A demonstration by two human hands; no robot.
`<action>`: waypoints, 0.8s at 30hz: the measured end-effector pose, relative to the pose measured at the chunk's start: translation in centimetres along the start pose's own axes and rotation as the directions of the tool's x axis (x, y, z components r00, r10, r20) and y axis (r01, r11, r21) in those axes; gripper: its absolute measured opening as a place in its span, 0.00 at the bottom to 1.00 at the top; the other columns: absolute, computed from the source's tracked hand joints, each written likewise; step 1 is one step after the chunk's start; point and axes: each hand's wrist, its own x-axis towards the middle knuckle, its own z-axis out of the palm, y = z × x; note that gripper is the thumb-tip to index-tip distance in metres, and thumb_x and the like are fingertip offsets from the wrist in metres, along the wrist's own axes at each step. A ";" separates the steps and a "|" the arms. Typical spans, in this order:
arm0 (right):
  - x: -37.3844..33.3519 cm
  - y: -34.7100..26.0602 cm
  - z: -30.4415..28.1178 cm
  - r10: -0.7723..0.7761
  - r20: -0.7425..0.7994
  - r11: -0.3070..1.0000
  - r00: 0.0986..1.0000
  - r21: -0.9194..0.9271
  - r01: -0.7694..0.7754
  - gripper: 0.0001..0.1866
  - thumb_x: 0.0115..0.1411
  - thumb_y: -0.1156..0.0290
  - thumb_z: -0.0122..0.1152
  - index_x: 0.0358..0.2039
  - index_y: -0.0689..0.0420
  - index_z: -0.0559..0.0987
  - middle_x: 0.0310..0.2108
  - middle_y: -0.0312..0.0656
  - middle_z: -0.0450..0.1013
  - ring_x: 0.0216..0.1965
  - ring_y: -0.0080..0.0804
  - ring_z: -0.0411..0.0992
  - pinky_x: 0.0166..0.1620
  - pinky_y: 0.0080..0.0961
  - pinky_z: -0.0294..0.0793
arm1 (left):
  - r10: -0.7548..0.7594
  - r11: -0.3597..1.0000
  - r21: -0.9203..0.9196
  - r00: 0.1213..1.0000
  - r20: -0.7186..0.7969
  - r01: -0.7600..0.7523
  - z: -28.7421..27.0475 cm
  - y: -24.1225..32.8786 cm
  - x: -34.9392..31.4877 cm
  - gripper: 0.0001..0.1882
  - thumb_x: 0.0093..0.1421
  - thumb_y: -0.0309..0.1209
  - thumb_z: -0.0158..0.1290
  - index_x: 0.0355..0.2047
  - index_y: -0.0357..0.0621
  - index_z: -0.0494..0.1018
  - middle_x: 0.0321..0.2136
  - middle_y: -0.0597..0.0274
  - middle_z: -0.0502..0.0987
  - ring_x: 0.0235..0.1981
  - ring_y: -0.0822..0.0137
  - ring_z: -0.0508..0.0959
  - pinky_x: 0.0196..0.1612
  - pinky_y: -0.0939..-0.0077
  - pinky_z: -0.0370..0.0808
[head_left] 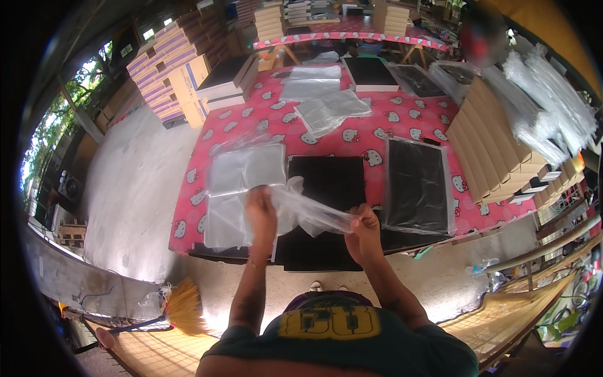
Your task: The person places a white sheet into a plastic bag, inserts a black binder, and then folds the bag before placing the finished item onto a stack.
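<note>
A clear plastic bag (321, 212) stretches in folds across the table's front. Its right end is pinched between the fingers of my right hand (364, 227). My left hand (260, 212) is at the bag's other end, over a pile of clear plastic bags (245, 168); motion blurs its fingers, so I cannot tell whether they grip. Under the stretched bag lies a flat black panel (330, 176), partly covered by it. To its right, another black panel (416, 182) lies inside a clear plastic sleeve.
The table has a pink patterned cover (314, 146). Farther back lie more clear bags (331, 112) and a stack of black-topped panels (370, 74). Cartons (169, 81) rise at the left; brown cardboard boxes (493, 141) and plastic-wrapped bundles (553, 100) line the right. A broom (185, 306) is below left.
</note>
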 end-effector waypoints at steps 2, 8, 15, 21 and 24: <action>-0.2 -0.4 -0.3 0.206 -0.123 0.961 0.971 -0.162 -0.224 0.11 0.58 0.75 0.60 0.40 0.54 0.72 0.39 0.37 0.72 0.42 0.26 0.71 0.47 0.27 0.70 | -0.058 0.980 -0.182 0.988 0.141 0.083 -0.6 2.4 0.0 0.05 0.61 0.26 0.50 0.32 0.36 0.72 0.32 0.55 0.75 0.31 0.62 0.74 0.37 0.68 0.71; 0.9 -4.5 -0.2 0.372 -0.127 0.928 0.919 0.043 -0.370 0.25 0.58 0.75 0.56 0.56 0.55 0.64 0.44 0.40 0.68 0.44 0.29 0.71 0.48 0.28 0.71 | -0.122 0.705 -0.593 0.890 0.439 0.389 -2.1 1.9 -2.8 0.06 0.61 0.21 0.49 0.39 0.42 0.67 0.27 0.66 0.72 0.28 0.74 0.73 0.35 0.79 0.73; 2.9 -9.7 1.1 0.499 0.444 0.659 0.744 -0.752 0.007 0.08 0.55 0.79 0.56 0.36 0.57 0.77 0.43 0.38 0.67 0.39 0.28 0.71 0.39 0.27 0.73 | 0.398 0.882 -0.460 0.683 0.613 -0.101 -6.3 8.0 2.7 0.08 0.50 0.18 0.56 0.31 0.39 0.72 0.45 0.45 0.75 0.49 0.57 0.74 0.47 0.67 0.74; 3.3 -12.3 1.4 0.359 -0.133 -0.629 0.924 -0.766 0.134 0.10 0.57 0.64 0.57 0.31 0.56 0.81 0.35 0.46 0.74 0.41 0.47 0.74 0.43 0.39 0.74 | 0.417 0.877 -0.041 0.714 0.562 -0.479 -2.2 10.4 1.4 0.10 0.53 0.21 0.50 0.36 0.33 0.74 0.33 0.38 0.75 0.30 0.42 0.76 0.34 0.52 0.72; 2.9 -16.6 -0.2 0.340 -0.270 -0.676 0.901 -0.736 0.035 0.20 0.57 0.50 0.56 0.28 0.56 0.82 0.29 0.46 0.76 0.35 0.48 0.76 0.40 0.41 0.74 | 0.246 0.952 0.004 0.768 0.591 -0.308 -3.1 10.7 1.5 0.10 0.54 0.24 0.52 0.37 0.33 0.74 0.37 0.36 0.75 0.35 0.40 0.76 0.38 0.54 0.73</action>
